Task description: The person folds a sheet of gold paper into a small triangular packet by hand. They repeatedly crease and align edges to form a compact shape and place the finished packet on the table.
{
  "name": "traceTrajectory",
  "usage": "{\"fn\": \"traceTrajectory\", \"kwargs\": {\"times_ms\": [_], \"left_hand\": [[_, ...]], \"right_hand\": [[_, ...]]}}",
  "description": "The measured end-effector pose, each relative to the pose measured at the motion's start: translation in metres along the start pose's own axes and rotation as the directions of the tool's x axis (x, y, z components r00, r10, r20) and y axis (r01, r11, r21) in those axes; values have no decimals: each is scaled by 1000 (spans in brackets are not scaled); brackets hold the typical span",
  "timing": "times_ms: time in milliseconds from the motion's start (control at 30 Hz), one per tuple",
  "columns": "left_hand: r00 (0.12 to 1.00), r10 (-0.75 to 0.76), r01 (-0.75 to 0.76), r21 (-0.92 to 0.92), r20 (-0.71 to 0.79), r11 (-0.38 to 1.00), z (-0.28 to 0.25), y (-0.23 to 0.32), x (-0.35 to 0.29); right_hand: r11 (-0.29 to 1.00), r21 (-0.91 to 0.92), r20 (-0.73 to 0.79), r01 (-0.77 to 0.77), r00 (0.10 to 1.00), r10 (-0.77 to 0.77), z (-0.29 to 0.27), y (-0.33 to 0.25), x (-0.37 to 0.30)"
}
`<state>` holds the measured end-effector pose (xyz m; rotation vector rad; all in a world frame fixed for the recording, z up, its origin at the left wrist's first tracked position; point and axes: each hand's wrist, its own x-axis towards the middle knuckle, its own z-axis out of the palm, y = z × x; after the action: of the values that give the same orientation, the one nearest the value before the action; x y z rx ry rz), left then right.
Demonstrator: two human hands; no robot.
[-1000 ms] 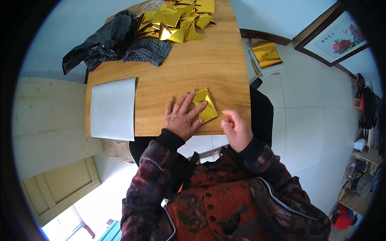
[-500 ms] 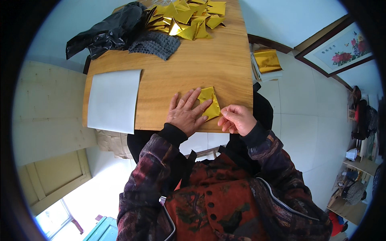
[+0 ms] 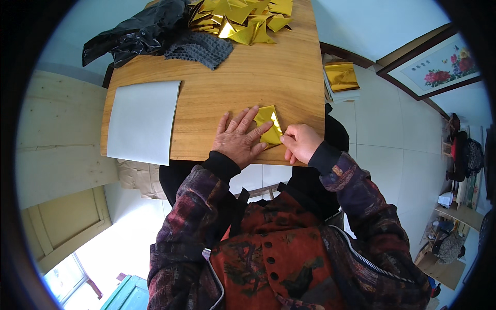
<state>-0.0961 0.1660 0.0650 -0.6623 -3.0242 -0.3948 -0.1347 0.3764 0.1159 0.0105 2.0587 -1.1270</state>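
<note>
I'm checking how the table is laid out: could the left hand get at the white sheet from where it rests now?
Probably yes. The left hand lies flat on the gold foil piece, and only bare wooden table lies between it and the white sheet on that same side. It would have to let go of the foil.

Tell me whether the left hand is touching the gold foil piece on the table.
Touching. The head view shows the left hand lying flat with its fingers spread over the gold foil piece, pressing it onto the wooden table.
</note>
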Motion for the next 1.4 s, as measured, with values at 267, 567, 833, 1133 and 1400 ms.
{"fn": "traceTrajectory", "kwargs": {"times_ms": [267,567,833,1133,1400], "left_hand": [[1000,-9,9,11,2,1000,2,0,0],[1000,-15,15,8,12,1000,2,0,1],[1000,-12,12,4,1,1000,2,0,1],[1000,0,0,5,-5,1000,2,-1,1],[1000,-4,4,-14,13,1000,-1,0,0]], "right_hand": [[999,-20,-44,26,999,-27,4,-1,-3],[947,-319,-139,42,986,-91,10,-2,-1],[977,171,-216,129,972,-90,3,17,-5],[989,-140,-308,44,947,-86,17,13,-7],[950,-306,-358,60,918,-174,19,21,2]]}}
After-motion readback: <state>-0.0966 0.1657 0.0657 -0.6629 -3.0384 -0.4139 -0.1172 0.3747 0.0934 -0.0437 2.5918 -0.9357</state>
